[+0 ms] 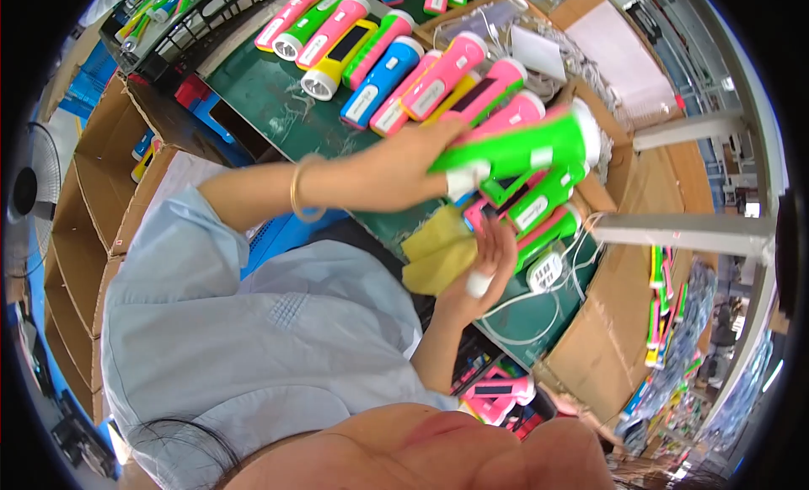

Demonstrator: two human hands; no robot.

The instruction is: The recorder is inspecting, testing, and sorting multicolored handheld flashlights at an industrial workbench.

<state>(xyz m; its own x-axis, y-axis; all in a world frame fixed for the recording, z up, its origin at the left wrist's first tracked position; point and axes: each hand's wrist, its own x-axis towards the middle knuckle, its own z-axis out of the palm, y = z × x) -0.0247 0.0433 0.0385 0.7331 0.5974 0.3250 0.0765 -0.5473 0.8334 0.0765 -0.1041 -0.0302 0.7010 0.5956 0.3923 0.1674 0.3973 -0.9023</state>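
Observation:
My left hand [413, 166], with a bangle on its wrist, is closed around a green flashlight [527, 149] with a white head, blurred by motion. White tape covers a fingertip of that hand. Below it my right hand [493, 258] is raised, fingers extended and apart, white tape on one finger; nothing shows in it. Beside its fingertips lie a green-and-pink flashlight [535, 208] and another green flashlight [552, 235]. A yellow cloth [440, 250] lies on the green table [282, 111] between my forearms.
Pink, blue and yellow flashlights [383, 81] lie in a row along the table's far side. A white power strip [545, 273] and its cable sit to the right. An open cardboard box [602, 119] holds wires. Cardboard compartments [80, 203] stand left, and a metal post [674, 230] juts in right.

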